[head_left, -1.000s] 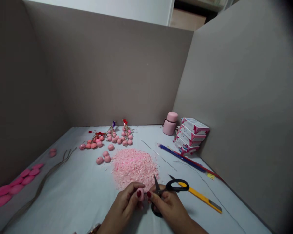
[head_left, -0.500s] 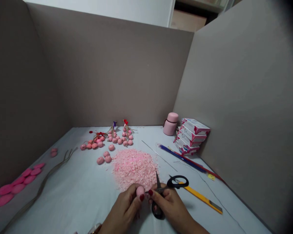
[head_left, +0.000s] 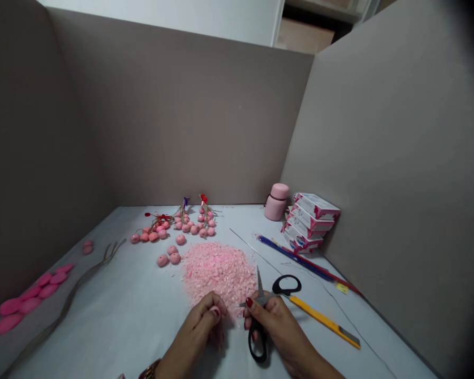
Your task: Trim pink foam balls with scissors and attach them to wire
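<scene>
My left hand (head_left: 199,329) is closed round a small pink ball (head_left: 215,310), which the fingers mostly hide. In my right hand (head_left: 278,323) are black-handled scissors (head_left: 260,281), held by the middle with the blades spread apart. One blade stands up and away from me, and the other points left toward my left hand, a small gap from it. Just beyond both hands lies a heap of pink shavings (head_left: 219,266).
Loose pink balls (head_left: 174,258) and tied bunches of balls (head_left: 193,227) lie at the back left. Flat pink pieces (head_left: 29,305) and cords (head_left: 79,284) are at the left. To the right are a yellow cutter (head_left: 322,317), blue rods (head_left: 296,258), a flask (head_left: 276,202) and stacked boxes (head_left: 310,223).
My left hand has drawn slightly left and turned over the ball, covering most of it. The scissors have moved away from the ball and tilted a little in my right hand.
</scene>
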A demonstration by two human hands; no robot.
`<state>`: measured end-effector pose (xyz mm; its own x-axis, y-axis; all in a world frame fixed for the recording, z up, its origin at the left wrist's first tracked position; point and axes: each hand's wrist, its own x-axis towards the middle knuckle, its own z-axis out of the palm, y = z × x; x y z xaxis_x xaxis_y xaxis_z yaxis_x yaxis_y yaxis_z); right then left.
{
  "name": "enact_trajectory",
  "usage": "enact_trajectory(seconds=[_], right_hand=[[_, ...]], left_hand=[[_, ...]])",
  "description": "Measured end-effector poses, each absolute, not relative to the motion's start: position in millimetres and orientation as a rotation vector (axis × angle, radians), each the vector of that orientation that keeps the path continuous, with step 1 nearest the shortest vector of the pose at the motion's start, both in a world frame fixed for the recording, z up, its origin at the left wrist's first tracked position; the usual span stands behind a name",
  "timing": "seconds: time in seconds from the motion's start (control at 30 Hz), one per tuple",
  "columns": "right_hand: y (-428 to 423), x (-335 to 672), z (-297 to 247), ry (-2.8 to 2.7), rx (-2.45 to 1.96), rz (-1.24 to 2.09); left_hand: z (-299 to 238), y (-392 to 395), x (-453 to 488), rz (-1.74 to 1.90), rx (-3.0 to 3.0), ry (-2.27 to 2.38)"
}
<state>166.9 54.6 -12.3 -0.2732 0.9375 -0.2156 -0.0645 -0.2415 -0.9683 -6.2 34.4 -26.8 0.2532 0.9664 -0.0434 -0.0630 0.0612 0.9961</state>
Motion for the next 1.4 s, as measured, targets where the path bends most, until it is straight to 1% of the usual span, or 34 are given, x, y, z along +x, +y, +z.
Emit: enact_trajectory(seconds=[0.07, 0.17, 0.3, 0.57, 0.83, 0.97, 1.17, 1.23, 1.27, 1.33, 1.4], right_hand=[[54, 166, -15, -1.26, -1.201, 1.599], [52, 165, -18, -1.411, -1.217, 1.519], [48, 162, -19, -1.523, -1.205, 1.462], [48, 162, -16, -1.537, -1.228, 1.449], [55, 166, -17, -1.268, -1.27, 1.454], [55, 165, -19, -1.344, -1.256, 1.442], [54, 168, -26, -1.461, -1.223, 1.342], [52, 171, -24, -1.598, -1.198, 1.149], [51, 172, -21, -1.713, -1.142, 0.962], [49, 175, -14, -1.986, -0.887, 0.448], [49, 178, -5, -2.1, -0.618, -0.072]], left_hand=[[-25, 33, -7, 1.066, 1.343, 1.078], [-19, 29, -8, 1.121, 1.667, 1.218], [-16, 29, -8, 1.064, 1.867, 1.223], [-18, 35, -8, 1.088, 1.877, 1.208], [-22, 42, -20, 1.194, 1.696, 1.493], [-22, 42, -21, 1.177, 1.657, 1.571], [-15, 36, -15, 1.067, 1.734, 1.542], [-14, 36, -15, 1.112, 1.703, 1.504], [-14, 36, -15, 1.135, 1.689, 1.481], [-15, 37, -15, 1.163, 1.666, 1.455], [-17, 38, -15, 1.153, 1.655, 1.457]])
